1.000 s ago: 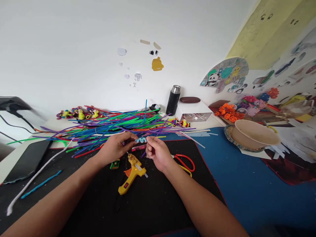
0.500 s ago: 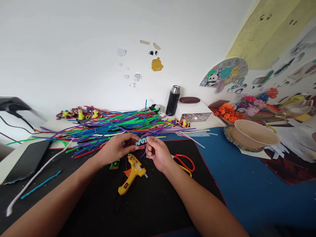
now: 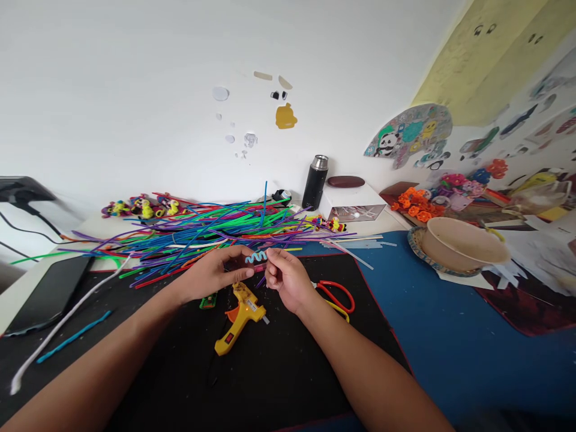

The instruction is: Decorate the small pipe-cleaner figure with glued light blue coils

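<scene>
A short light-blue pipe cleaner [image 3: 256, 257], bent into a wavy zigzag, is pinched at its right end by my right hand [image 3: 288, 279]. My left hand [image 3: 220, 271] curves around the other end, its thumb and index finger apart with a gap between them; contact there is hard to make out. Just below the hands lies a yellow hot glue gun [image 3: 243, 318] with an orange trigger. A small green object [image 3: 208, 301] rests beside it, under my left hand. Scissors [image 3: 337, 297] with red and yellow handles lie right of my right wrist.
Many coloured pipe cleaners [image 3: 216, 225] are heaped behind my hands. A black thermos [image 3: 315, 183] stands by a white box [image 3: 353, 201]. At left lie a phone [image 3: 49, 294], a white cord [image 3: 67, 321] and a blue twisted strip [image 3: 74, 337]. A beige bowl [image 3: 463, 246] sits right.
My left fingertips have shifted slightly along the wavy pipe cleaner, and its left end shows more plainly. My right hand keeps its pinch in nearly the same place.
</scene>
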A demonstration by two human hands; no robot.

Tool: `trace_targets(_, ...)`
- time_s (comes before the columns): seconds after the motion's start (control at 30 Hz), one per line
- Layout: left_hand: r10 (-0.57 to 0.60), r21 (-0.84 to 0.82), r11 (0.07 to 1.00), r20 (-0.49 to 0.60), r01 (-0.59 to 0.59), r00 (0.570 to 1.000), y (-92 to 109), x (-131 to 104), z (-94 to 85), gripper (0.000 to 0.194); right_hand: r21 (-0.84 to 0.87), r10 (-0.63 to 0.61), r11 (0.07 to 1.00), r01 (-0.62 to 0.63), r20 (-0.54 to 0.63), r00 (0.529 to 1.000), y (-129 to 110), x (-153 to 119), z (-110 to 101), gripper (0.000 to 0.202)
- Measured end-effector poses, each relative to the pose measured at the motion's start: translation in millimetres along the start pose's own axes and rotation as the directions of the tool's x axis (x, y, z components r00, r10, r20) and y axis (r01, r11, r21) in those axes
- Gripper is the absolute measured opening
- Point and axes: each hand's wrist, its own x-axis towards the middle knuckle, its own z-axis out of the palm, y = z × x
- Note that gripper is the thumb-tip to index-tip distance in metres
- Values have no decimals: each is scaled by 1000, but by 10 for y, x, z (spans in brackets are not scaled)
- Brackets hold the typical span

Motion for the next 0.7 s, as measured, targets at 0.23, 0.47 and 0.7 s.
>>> trace_targets(0.23, -42, -246, 969, -57, 27, 998, 101, 40, 79, 46, -25, -10, 1000, 10, 14, 1000, 47, -6, 8, 47)
trace_targets(0.47, -90, -298, 953, -85, 61, 992, 101, 65, 63, 51, -53, -12, 998, 13, 17, 1000, 49, -22, 20, 46)
trace_targets(0.7, -122, -345, 935, -76, 89, 990, 97, 69, 44, 50, -79, -12, 997, 12, 9, 1000, 51, -24, 21, 47)
